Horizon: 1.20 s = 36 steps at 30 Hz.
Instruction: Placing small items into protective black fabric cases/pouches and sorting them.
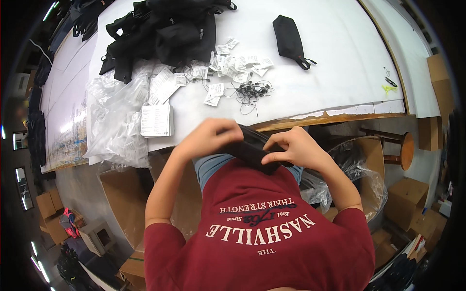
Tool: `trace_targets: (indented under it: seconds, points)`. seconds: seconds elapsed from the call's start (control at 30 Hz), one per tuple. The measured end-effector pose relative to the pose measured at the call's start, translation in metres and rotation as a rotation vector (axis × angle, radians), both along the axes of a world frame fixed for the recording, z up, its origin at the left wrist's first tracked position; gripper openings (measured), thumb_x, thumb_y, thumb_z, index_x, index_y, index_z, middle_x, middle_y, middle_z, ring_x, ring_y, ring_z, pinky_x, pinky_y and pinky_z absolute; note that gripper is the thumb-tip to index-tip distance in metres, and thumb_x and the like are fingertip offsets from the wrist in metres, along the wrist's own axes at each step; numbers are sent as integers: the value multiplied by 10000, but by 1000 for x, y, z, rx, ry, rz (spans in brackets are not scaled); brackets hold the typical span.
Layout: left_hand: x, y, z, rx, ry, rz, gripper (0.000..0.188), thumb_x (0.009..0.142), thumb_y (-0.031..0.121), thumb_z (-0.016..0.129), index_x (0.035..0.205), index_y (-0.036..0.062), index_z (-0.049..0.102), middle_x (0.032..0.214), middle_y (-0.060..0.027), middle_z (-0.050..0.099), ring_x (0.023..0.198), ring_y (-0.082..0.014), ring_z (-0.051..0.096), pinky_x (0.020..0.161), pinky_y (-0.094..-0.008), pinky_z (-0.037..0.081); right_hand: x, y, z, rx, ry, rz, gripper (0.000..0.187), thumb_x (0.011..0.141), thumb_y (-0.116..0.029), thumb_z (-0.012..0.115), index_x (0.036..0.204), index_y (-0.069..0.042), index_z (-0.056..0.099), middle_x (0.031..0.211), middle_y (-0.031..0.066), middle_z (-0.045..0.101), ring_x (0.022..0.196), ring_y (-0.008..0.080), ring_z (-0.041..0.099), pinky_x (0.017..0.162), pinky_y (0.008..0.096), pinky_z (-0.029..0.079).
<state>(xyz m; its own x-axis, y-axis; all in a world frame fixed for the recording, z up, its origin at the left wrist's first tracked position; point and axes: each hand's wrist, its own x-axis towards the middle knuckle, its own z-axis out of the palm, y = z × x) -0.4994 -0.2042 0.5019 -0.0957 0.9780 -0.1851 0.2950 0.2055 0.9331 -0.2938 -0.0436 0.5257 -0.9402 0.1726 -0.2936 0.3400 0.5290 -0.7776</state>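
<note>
Close to my body, at the table's front edge, I hold a black fabric pouch [252, 153] between both hands. My left hand [216, 136] has its fingers curled over the pouch's left end. My right hand [293, 148] pinches its right side between thumb and fingers. Part of the pouch is hidden behind my hands. Farther off on the white table lies a second black pouch [288, 39] with a small loop at its near end. Left of that is a heap of black fabric pieces [182, 36].
Loose white tags [240, 65] and tangled black tag strings [253, 91] lie on the table [335, 82]. A stack of white cards [156, 121] sits beside a clear plastic bag [116, 114]. Below are cardboard boxes [121, 203]; a wooden stool [405, 150] stands right.
</note>
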Motion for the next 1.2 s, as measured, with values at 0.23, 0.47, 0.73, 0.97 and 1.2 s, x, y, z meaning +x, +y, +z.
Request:
trace_targets:
  seconds: [0.23,0.47,0.73,0.97,1.2]
  points:
    - [-50,7,-80,48,830,601,327,794,261,728,842,-23,574,844,-84,603,714,-208,572,696,-318,454,7,-4,-9,10,161,10,241,734,-281,783,826,-66,724,483,41,488,418,129,391,452,262,321]
    - [-49,-4,-29,106,517,789,145,804,139,687,845,25,608,814,-76,619,740,-211,589,678,-340,456,3,7,5,258,287,54,177,760,-283,729,811,-114,731,557,97,591,521,273,578,522,340,453]
    - [2,-5,38,383,877,291,162,772,163,723,877,46,683,1094,-83,604,1064,-242,536,876,-368,420,-20,12,17,525,407,97,127,731,-211,752,800,-106,733,538,87,588,499,233,587,479,321,441]
    - [18,-11,-28,550,-820,828,682,832,279,711,1391,104,361,1399,-94,407,1274,-245,411,1077,-404,312,-40,-6,18,355,657,-173,172,715,-181,783,860,-98,743,547,73,590,462,192,551,464,288,407]
    - [30,8,-11,551,-1036,936,333,846,108,676,1156,61,565,1097,-55,629,1032,-185,598,917,-345,472,-52,-28,6,336,739,-320,251,726,-202,786,945,-100,719,554,53,579,430,180,502,456,278,388]
